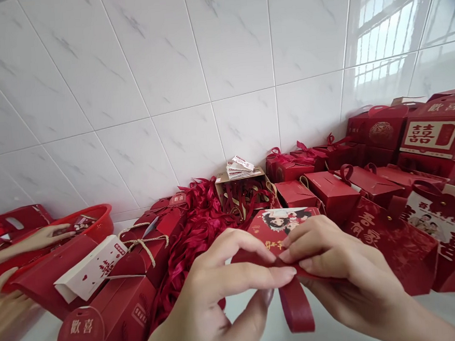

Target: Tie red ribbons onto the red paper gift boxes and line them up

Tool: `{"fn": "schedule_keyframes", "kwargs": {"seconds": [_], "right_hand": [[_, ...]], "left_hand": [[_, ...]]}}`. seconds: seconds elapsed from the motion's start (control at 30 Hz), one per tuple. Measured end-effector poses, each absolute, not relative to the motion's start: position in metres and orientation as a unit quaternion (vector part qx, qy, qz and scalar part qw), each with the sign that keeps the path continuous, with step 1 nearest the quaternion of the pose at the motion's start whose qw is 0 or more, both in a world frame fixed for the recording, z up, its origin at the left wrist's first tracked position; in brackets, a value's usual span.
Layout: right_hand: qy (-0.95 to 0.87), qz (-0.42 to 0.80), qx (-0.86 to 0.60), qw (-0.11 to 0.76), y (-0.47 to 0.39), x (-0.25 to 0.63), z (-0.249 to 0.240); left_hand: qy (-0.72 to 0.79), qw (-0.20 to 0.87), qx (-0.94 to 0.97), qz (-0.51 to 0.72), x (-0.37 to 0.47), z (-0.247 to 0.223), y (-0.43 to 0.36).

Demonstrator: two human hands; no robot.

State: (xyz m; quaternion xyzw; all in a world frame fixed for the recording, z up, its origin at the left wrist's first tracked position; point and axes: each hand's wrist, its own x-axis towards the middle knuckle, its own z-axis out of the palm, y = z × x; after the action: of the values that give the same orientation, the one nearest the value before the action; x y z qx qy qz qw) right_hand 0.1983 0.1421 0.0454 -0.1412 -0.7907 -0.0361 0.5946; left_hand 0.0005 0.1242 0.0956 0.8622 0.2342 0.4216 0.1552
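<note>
A red gift box (269, 235), printed with a cartoon couple and gold characters, is held above the white table in front of me. A dark red strap (298, 308) loops down from its near edge. My left hand (223, 280) pinches the strap where it meets the box, thumb below and fingers on top. My right hand (330, 257) is closed on the box's near edge, its fingertips almost meeting those of the left. The strap's fastening point is hidden under the fingers.
At left, another person's hand (56, 234) reaches over a red basin (105, 220). Red gift boxes (116, 308) stand beside a heap of red ribbons (200, 219). A carton (222, 178) of straps, topped by white cards (239, 165), sits at the wall. More red boxes (334, 189) fill the right.
</note>
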Motion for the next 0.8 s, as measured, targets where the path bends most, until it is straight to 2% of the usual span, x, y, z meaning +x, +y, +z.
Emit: {"fn": "schedule_keyframes", "kwargs": {"seconds": [0.1,0.27,0.57,0.8], "right_hand": [[-0.79,-0.04,-0.131,0.598,0.138,0.2,0.049],[-0.803,-0.038,-0.116,0.584,0.136,0.201,0.053],[-0.78,0.027,-0.119,0.614,0.133,0.197,0.043],[-0.748,0.226,-0.199,0.591,0.134,0.19,0.039]], "left_hand": [[0.227,0.121,0.866,0.428,0.001,0.096,0.123],[0.174,0.145,0.875,0.427,0.0,0.093,0.126],[0.237,0.093,0.838,0.482,-0.002,0.078,0.124],[0.27,0.02,0.835,0.48,0.0,0.075,0.13]]}}
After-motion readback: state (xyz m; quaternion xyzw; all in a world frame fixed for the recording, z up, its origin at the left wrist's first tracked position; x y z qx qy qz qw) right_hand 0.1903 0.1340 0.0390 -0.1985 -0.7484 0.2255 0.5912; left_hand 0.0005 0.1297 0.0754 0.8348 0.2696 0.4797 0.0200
